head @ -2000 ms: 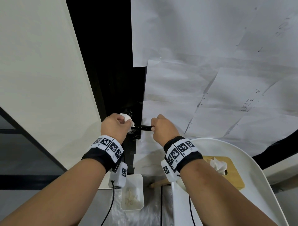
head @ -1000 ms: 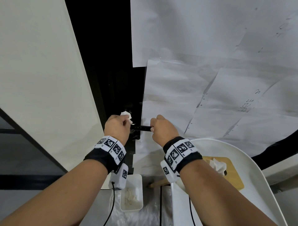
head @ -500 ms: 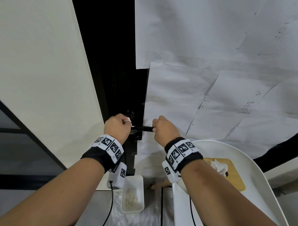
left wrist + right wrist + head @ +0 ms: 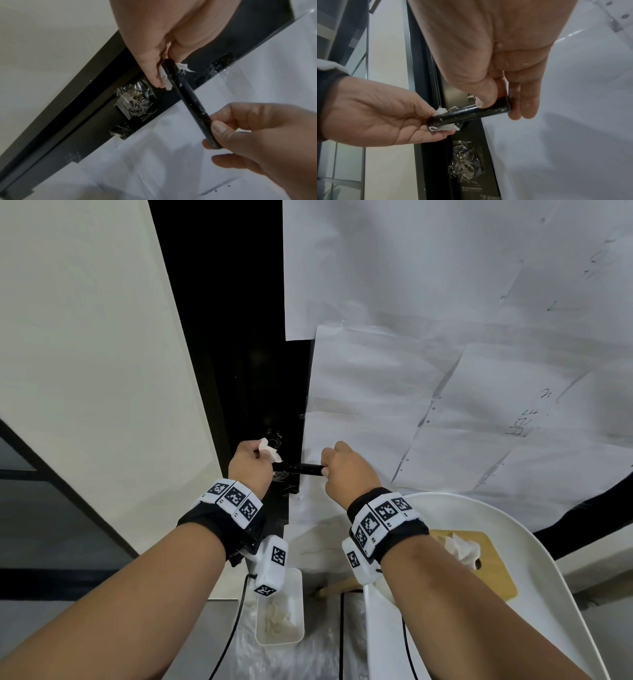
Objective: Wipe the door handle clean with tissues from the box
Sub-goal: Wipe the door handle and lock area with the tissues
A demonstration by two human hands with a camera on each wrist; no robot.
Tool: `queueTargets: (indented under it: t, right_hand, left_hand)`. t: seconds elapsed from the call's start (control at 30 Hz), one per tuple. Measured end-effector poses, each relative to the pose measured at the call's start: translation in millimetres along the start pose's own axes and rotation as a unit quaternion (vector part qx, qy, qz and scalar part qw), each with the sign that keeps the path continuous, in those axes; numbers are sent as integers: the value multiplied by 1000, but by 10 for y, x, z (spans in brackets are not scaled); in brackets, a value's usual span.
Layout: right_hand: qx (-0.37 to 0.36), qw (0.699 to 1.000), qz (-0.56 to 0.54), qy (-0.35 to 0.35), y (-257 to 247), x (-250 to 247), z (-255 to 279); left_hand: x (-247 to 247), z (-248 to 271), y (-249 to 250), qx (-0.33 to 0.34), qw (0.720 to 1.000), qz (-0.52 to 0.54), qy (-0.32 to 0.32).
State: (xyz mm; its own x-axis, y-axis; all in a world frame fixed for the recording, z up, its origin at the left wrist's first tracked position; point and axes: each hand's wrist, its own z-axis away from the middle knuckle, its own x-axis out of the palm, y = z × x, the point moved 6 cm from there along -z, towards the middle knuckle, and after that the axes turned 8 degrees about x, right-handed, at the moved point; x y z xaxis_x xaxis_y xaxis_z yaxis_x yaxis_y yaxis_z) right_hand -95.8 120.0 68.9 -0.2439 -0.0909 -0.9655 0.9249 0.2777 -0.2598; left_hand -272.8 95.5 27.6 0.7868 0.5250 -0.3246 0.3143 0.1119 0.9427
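Steadying the slim black metal door handle [image 4: 301,468] by its free end, the right hand [image 4: 346,470] has thumb and fingers clamped round it. The left hand [image 4: 250,465] pinches a crumpled white tissue [image 4: 269,450] around the pivot end. Best to wrap fully, press firmly and draw outward. The handle's long axis lies level, pointing right from the dark door edge.

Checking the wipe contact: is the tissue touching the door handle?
Touching. The right wrist view shows the tissue pressed against the door handle by the left hand.
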Motion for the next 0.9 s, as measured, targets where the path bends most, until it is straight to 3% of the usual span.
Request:
queueTargets:
  t: [0.2,0.33,0.43,0.53,0.63,0.77,0.9]
  right_hand:
    - [3,1000,1,-2,-3,3,-13]
    - [0,1000,0,-3,-9,4,-12]
    - [-3,1000,-1,-2,-5,5,-6]
    - [-1,1000,0,-2,2,11,-2]
    - [0,1000,3,-2,2,7,1]
    - [-4,1000,2,-2,3,4,-4]
    - [-5,1000,0,-4,1,9,-6]
  left_hand:
    - [99,-74,-119,-91,981,169,-34]
    - [67,-32,-137,-100,980,167,-51]
    - [-64,19,25,0,999,-20,-46]
    - [-144,81,235,134,977,-166,-14]
    - [-110,110,328,206,953,-222,-11]
    - [-10,50,349,253,908,-328,-65]
    - [71,48,389,293,839,-439,-135]
